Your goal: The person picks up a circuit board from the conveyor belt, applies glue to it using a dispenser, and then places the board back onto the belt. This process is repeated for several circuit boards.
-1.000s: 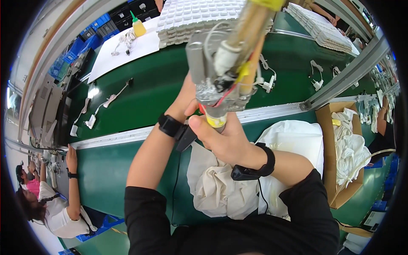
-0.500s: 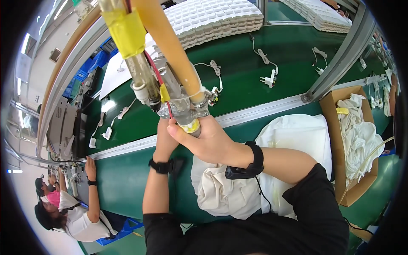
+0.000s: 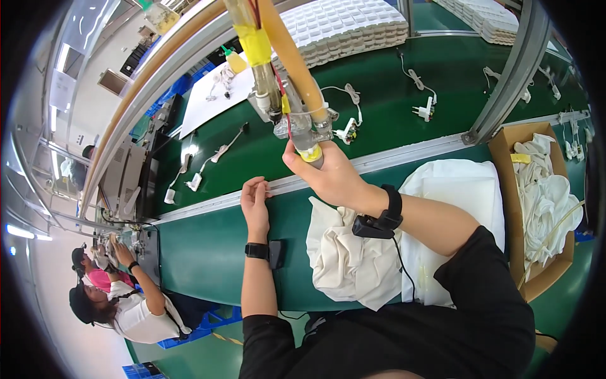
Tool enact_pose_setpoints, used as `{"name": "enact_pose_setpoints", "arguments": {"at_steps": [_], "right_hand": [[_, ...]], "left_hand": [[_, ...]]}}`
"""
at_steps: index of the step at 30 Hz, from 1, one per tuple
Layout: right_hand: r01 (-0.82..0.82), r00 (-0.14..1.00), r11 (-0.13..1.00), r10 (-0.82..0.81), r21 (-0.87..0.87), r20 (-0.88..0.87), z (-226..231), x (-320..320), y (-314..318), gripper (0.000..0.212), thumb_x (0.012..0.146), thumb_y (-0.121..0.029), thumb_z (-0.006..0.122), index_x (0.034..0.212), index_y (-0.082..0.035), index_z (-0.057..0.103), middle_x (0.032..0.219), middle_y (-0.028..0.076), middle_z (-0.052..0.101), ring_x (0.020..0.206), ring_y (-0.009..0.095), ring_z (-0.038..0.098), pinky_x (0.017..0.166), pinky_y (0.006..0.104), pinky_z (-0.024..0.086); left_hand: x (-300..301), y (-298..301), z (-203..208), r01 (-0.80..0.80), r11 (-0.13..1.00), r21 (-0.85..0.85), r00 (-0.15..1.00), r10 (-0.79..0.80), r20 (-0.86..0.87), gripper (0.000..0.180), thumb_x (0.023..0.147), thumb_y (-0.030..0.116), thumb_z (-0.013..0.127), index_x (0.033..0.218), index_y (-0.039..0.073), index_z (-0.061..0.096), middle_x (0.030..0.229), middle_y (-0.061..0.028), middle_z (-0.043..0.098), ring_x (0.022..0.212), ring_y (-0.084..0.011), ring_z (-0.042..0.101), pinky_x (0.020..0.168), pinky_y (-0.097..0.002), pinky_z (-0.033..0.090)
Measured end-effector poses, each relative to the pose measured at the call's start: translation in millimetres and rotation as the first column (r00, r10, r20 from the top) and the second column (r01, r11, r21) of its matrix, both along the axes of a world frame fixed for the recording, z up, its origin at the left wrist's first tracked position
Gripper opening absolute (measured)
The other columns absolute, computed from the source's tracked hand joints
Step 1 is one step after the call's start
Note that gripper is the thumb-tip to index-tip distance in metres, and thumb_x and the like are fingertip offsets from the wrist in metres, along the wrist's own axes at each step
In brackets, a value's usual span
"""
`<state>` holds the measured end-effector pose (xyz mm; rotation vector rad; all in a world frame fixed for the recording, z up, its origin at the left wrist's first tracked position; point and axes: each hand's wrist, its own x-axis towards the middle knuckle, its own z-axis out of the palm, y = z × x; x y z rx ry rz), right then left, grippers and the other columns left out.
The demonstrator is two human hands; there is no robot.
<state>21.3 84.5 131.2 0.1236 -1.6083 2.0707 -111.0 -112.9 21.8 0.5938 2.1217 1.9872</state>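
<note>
My right hand (image 3: 338,180) is raised over the bench rail and closed round the lower end of a hanging tool (image 3: 303,139). Clear tubing, yellow tape and red wires run up that tool, beside a thick tan hose (image 3: 291,60). Apart from it, my left hand (image 3: 254,201) is lower and to the left, by the metal rail (image 3: 290,184). Its fingers are loosely bent with the thumb off to one side, and I see nothing held. Beyond the rail, white plugs with cords lie on the green surface, one plug (image 3: 346,132) close behind the tool.
Crumpled cream cloth (image 3: 344,259) and a white padded bundle (image 3: 451,196) lie on the near bench. A cardboard box (image 3: 558,275) of white cloth stands at right. Stacked white trays (image 3: 353,35) sit at the back. A metal post (image 3: 499,88) rises at right; co-workers sit at left.
My left hand has come away from the tool and down to the rail. My right hand keeps its hold. The whole view has shifted, so the scene sits further right.
</note>
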Motion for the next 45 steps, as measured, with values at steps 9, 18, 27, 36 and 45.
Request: {"name": "enact_pose_setpoints", "arguments": {"at_steps": [9, 18, 27, 36, 45], "right_hand": [[-0.021, 1.000, 0.998, 0.021, 0.054, 0.003, 4, -1, -5, 0.011, 0.089, -0.015, 0.055, 0.090, -0.004, 0.053, 0.075, -0.003, 0.050, 0.069, 0.004, 0.045, 0.062, 0.0221, 0.039], [-0.009, 0.998, 0.998, 0.005, 0.066, 0.062, 5, -7, -9, 0.010, 0.089, -0.012, 0.054, 0.095, -0.004, 0.051, 0.070, -0.005, 0.048, 0.062, 0.002, 0.042, 0.055, 0.0194, 0.035], [-0.032, 0.984, 0.999, 0.032, -0.003, 0.177, 9, -12, -16, 0.014, 0.090, -0.015, 0.052, 0.098, -0.003, 0.050, 0.056, -0.008, 0.041, 0.047, 0.000, 0.034, 0.043, 0.0187, 0.024], [-0.088, 0.975, 0.996, 0.092, -0.028, 0.201, 12, -15, -35, 0.017, 0.091, -0.019, 0.051, 0.098, -0.004, 0.049, 0.055, -0.008, 0.039, 0.046, -0.001, 0.031, 0.042, 0.0184, 0.023], [-0.068, 0.986, 0.998, 0.069, -0.010, 0.152, 20, -19, -45, 0.017, 0.091, -0.020, 0.053, 0.097, -0.005, 0.050, 0.055, -0.008, 0.038, 0.045, -0.001, 0.030, 0.041, 0.0182, 0.022]], "left_hand": [[5, -2, 9, 0.014, 1.000, -0.015, 1.000, -0.014, 0.024, 0.017, 0.091, 0.010, 0.051, 0.106, 0.002, 0.054, 0.089, -0.0024, 0.057, 0.080, -0.0083, 0.052, 0.071, -0.0209, 0.043], [-2, -11, 11, 0.035, 0.999, 0.011, 0.998, -0.035, 0.045, 0.013, 0.090, 0.006, 0.050, 0.102, 0.002, 0.055, 0.086, -0.0019, 0.057, 0.077, -0.0073, 0.053, 0.065, -0.0205, 0.045], [-8, -17, 16, -0.006, 0.999, 0.041, 0.992, 0.000, 0.128, 0.013, 0.091, 0.007, 0.049, 0.101, 0.002, 0.055, 0.085, -0.0019, 0.056, 0.076, -0.0072, 0.052, 0.057, -0.0181, 0.042], [-16, -30, 20, 0.038, 0.999, 0.016, 0.996, -0.039, 0.083, 0.014, 0.091, 0.006, 0.049, 0.102, 0.002, 0.055, 0.085, -0.0013, 0.057, 0.077, -0.0068, 0.053, 0.059, -0.0188, 0.044], [-16, -43, 26, 0.069, 0.995, -0.066, 0.996, -0.064, 0.064, 0.017, 0.090, 0.007, 0.050, 0.106, 0.003, 0.054, 0.090, -0.0016, 0.057, 0.082, -0.0069, 0.054, 0.063, -0.0190, 0.045]]}}
